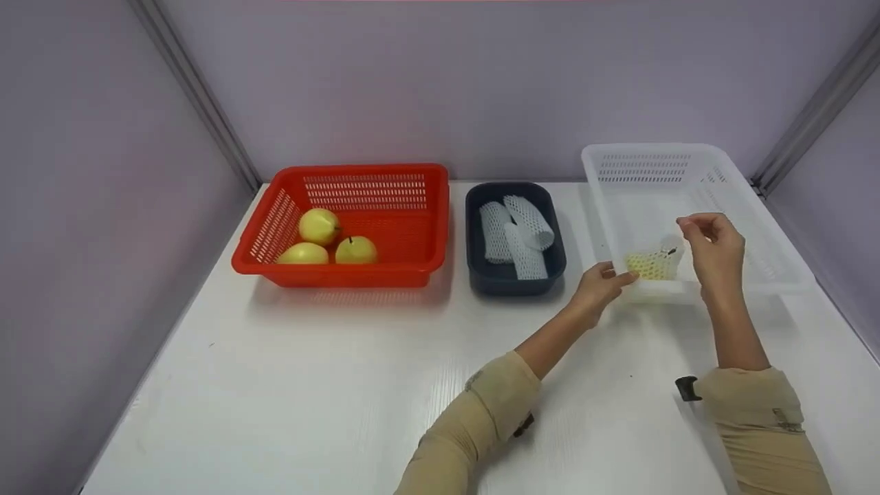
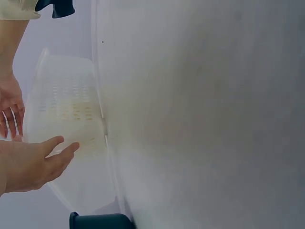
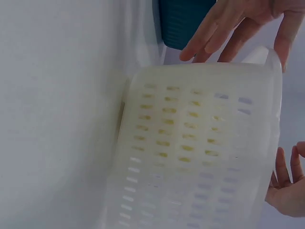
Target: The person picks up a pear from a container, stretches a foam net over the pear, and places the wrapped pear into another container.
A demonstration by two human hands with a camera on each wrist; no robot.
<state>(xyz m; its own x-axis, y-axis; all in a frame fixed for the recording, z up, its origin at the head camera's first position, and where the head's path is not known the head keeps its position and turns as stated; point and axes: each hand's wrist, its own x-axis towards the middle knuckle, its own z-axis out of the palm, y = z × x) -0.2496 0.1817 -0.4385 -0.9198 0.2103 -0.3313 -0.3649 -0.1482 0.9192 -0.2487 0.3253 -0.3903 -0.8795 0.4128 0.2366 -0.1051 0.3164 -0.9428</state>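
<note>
A yellow pear in a white foam net (image 1: 650, 265) lies in the near-left corner of the white plastic basket (image 1: 756, 285), its dark stem showing. My left hand (image 1: 597, 292) is at that corner, fingers relaxed and apart, thumb right at the rim. In the right wrist view, the fingers of my left hand (image 3: 233, 24) hang beside the basket wall. My right hand (image 1: 718, 251) is raised over the basket's near side with fingers loosely bent and nothing in them. Yellow shows through the slots of the white basket (image 3: 228, 191) in the right wrist view.
A red basket (image 1: 344, 275) on the left holds three bare yellow pears (image 1: 356, 250). Between the two baskets stands a dark blue box (image 1: 517, 285) with three white foam nets (image 1: 526, 253). Grey walls close off the back and sides of the white table (image 1: 309, 399).
</note>
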